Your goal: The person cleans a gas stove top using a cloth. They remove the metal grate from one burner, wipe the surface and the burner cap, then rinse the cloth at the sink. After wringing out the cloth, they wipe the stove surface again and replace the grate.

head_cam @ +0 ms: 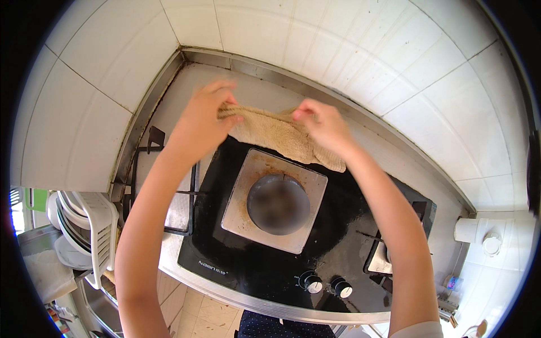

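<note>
A tan terry cloth (279, 133) is stretched between my two hands above the back edge of a black glass gas hob (338, 211). My left hand (213, 112) grips its left end, with thumb in front and fingers behind, slightly blurred. Near the other end, my right hand (323, 122) pinches the upper edge. The cloth's lower right corner hangs down by my right wrist. In front of the cloth, a square metal plate (234, 213) with brown stains surrounds a round burner opening (279, 205), whose inside is blurred.
A black pan support (192, 211) stands left of the hob, partly behind my left forearm. Two control knobs (313, 284) sit at the front. White tiled walls (338, 50) rise behind. A white dish rack (101, 236) with plates is at left, a white pipe (465, 230) at right.
</note>
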Action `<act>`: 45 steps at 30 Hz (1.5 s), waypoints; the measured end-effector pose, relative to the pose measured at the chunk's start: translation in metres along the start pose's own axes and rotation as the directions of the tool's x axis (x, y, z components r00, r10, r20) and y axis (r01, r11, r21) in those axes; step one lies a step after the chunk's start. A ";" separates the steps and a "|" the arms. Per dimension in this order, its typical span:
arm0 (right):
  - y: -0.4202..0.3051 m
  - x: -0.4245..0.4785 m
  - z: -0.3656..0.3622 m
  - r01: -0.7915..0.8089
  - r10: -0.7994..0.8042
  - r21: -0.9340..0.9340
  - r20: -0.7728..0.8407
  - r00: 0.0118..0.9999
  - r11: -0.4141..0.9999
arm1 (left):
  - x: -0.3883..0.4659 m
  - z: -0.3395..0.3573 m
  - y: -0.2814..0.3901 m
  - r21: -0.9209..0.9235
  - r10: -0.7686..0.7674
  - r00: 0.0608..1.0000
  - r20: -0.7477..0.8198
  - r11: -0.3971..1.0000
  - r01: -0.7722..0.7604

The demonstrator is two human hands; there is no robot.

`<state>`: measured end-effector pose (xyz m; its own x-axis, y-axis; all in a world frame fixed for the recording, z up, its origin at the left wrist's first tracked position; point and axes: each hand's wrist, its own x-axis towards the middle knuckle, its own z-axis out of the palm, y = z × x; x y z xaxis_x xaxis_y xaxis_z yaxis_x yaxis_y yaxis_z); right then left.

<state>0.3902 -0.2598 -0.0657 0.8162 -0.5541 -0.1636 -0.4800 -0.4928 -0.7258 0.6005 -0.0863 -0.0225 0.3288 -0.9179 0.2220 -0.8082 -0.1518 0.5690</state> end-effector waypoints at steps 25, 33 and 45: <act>-0.070 0.017 0.022 0.388 -0.365 0.123 -0.177 0.914 0.913 | 0.004 -0.016 0.015 -0.752 -0.310 0.879 0.364 0.460 0.473; -0.048 0.007 0.017 0.566 -0.432 -0.505 0.365 0.824 0.652 | -0.092 -0.070 -0.029 -0.647 -0.416 0.844 0.337 0.549 0.529; 0.000 -0.015 0.052 0.492 -0.426 -0.116 0.358 0.831 0.863 | -0.155 -0.085 -0.022 -0.690 -0.391 0.826 0.407 0.460 0.558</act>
<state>0.3953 -0.2167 -0.0978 0.9977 -0.0104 -0.0664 -0.0499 -0.7759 -0.6289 0.6089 0.0902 -0.0023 0.3887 -0.8476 -0.3611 0.1486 -0.3291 0.9325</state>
